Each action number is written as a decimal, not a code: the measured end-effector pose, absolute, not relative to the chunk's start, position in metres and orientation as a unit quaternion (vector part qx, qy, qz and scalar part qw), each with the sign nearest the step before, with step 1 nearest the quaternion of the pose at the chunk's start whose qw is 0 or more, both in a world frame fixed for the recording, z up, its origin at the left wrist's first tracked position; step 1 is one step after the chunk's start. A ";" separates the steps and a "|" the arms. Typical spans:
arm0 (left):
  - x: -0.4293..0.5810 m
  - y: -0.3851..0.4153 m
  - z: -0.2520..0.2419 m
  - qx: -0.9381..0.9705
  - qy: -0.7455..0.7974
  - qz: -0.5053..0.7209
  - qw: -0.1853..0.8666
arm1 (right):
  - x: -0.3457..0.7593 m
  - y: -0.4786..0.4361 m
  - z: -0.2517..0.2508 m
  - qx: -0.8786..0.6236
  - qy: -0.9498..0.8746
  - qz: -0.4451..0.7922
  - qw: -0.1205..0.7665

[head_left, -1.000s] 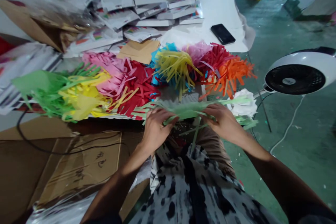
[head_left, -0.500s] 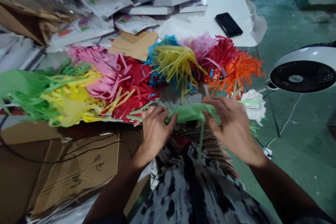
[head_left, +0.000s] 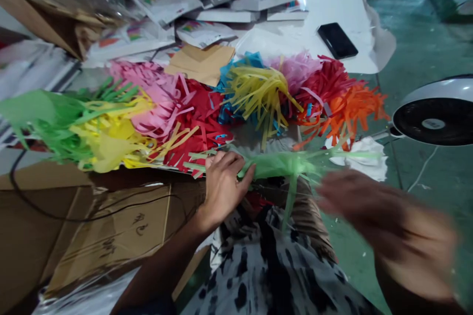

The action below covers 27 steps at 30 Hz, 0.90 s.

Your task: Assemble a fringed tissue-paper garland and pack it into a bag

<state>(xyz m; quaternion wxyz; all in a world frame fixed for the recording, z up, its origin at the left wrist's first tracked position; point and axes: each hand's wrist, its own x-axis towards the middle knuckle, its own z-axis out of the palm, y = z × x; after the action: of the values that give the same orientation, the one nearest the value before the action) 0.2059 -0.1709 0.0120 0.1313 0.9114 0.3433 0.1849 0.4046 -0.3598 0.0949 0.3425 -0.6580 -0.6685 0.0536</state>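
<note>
My left hand (head_left: 226, 182) is closed around the left part of a pale green tissue paper tassel (head_left: 275, 164) at the table's near edge. Its cut strips fan out to the right and one hangs down toward my lap. Off to the right, my right hand (head_left: 384, 221) is smeared by motion and apart from the green paper, so its fingers cannot be made out. Just beyond the tassel lie fringed bunches of paper: a red one (head_left: 199, 113), a yellow one (head_left: 258, 88) and an orange one (head_left: 354, 108).
More tassels, pink (head_left: 151, 88), yellow (head_left: 114, 133) and green (head_left: 44, 113), lie at the left. Behind them are stacked white packs (head_left: 218, 0) and a phone (head_left: 337, 40). A fan (head_left: 436, 118) stands at the right, a cardboard box (head_left: 111, 236) below left.
My right hand has let go of the green paper and swung right and toward me. The strips at that end have spread out. My left hand keeps its hold.
</note>
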 end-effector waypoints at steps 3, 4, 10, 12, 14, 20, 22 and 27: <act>0.206 -0.171 0.014 0.914 0.342 0.177 0.128 | 0.403 -0.316 0.061 -0.681 -0.653 0.053 0.329; 0.206 -0.170 0.014 0.915 0.341 0.175 0.127 | 0.402 -0.309 0.048 -0.684 -0.663 0.028 0.304; 0.206 -0.165 0.018 0.920 0.338 0.159 0.120 | 0.401 -0.312 0.007 -0.700 -0.682 -0.040 0.209; 0.206 -0.163 0.018 0.921 0.338 0.155 0.118 | 0.402 -0.314 0.006 -0.705 -0.676 -0.045 0.212; 0.207 -0.162 0.018 0.922 0.335 0.153 0.117 | 0.403 -0.313 0.005 -0.707 -0.672 -0.049 0.215; 0.208 -0.163 0.018 0.928 0.327 0.152 0.090 | 0.406 -0.309 -0.002 -0.715 -0.664 -0.060 0.209; 0.207 -0.164 0.019 0.922 0.344 0.162 0.069 | 0.406 -0.309 -0.002 -0.716 -0.666 -0.047 0.205; 0.204 -0.176 0.024 0.920 0.297 0.250 0.057 | 0.408 -0.309 0.004 -0.723 -0.660 -0.011 0.203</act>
<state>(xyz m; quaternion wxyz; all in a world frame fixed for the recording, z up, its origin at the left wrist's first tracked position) 0.2043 -0.1763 0.0244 0.0566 0.9197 0.2972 0.2503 0.4080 -0.3089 0.0044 0.2035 -0.7232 -0.6599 -0.0111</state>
